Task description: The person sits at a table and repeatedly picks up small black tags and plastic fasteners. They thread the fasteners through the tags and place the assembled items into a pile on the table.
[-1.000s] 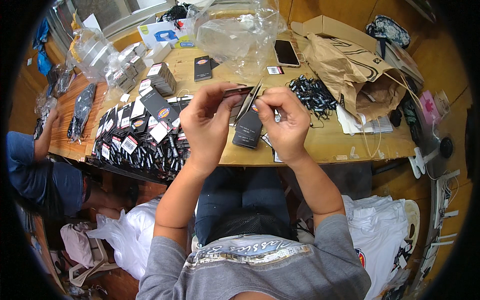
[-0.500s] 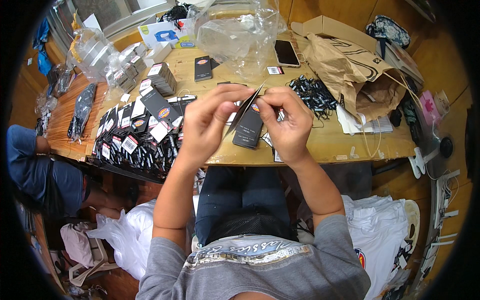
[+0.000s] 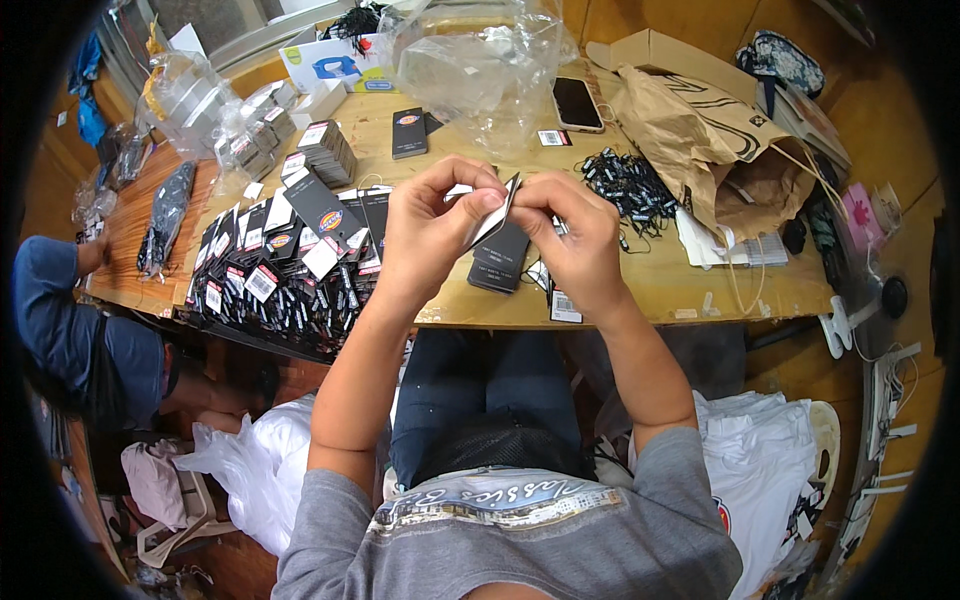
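My left hand (image 3: 432,225) is closed, thumb and fingers pinching a few hang tags (image 3: 490,226) that I hold tilted above the table. A pale face of the tags shows toward me. My right hand (image 3: 575,235) is closed at the tags' upper edge, thumb against forefinger; whether a string is also between those fingers is hidden. Below my hands lies a small stack of black hang tags (image 3: 497,265). Just under my right hand is a tag with a white label (image 3: 564,306). A big heap of black tags with strings (image 3: 285,260) spreads to my left.
At the right lie a pile of black strings (image 3: 630,190), a brown paper bag (image 3: 730,150) and a phone (image 3: 578,104). Clear plastic (image 3: 475,70) and a tag stack (image 3: 326,152) stand farther back. Another person's leg (image 3: 85,340) is at the left; white shirts (image 3: 755,450) lie below.
My hands have come closer together around the tags. The tags have turned from nearly edge-on and fanned to showing a pale face, and sit closer together.
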The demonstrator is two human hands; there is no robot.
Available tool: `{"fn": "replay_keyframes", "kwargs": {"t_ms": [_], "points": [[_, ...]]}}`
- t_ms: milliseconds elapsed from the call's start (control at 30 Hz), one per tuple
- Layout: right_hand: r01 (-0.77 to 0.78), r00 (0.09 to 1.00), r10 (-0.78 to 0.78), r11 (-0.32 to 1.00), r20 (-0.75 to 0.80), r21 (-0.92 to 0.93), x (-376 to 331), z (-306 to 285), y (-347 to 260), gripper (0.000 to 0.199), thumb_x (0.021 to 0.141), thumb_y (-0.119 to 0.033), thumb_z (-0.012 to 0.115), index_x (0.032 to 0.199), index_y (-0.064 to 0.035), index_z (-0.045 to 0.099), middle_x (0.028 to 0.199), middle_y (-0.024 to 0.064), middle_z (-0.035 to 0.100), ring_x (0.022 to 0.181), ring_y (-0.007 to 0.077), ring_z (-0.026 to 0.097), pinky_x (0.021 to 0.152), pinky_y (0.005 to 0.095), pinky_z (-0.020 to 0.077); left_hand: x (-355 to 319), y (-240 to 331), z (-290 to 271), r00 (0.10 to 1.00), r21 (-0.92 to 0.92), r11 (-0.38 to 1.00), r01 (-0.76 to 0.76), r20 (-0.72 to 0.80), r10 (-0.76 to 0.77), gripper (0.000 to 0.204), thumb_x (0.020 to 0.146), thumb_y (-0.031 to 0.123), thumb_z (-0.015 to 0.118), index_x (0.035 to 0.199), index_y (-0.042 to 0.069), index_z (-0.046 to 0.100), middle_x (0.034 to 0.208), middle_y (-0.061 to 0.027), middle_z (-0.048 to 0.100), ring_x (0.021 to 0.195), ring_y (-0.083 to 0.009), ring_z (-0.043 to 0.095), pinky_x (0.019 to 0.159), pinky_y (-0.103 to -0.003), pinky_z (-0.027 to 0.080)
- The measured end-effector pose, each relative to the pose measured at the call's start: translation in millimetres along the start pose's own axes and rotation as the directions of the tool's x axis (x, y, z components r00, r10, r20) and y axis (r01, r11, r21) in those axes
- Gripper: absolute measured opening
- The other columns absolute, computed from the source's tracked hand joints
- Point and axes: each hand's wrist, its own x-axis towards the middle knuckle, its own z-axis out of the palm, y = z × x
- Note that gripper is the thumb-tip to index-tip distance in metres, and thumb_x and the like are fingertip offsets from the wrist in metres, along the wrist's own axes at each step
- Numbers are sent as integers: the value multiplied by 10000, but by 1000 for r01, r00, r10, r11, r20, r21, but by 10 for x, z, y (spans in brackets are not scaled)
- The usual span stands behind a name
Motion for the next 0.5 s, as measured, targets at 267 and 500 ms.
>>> {"fn": "replay_keyframes", "kwargs": {"t_ms": [267, 500], "points": [[-487, 861, 418, 842, 290, 232, 16, -203, 149, 134, 723, -35, 572, 842, 28, 578, 717, 50, 580, 643, 77, 527, 582, 197, 424, 126, 163, -184, 967, -145, 973, -177, -209, 145, 65, 816, 70, 472, 792, 10, 468, 790, -106, 550, 682, -134, 514, 620, -235, 404], [-600, 799, 433, 616, 417, 510, 62, -258, 162, 204, 790, -77, 505, 970, 15, 539, 711, 59, 564, 585, 83, 505, 553, 181, 418, 112, 228, -149, 961, -189, 976, -112, -270, 59, 130, 795, 86, 514, 861, -24, 531, 676, -46, 531, 595, -95, 495, 545, -189, 386]]}}
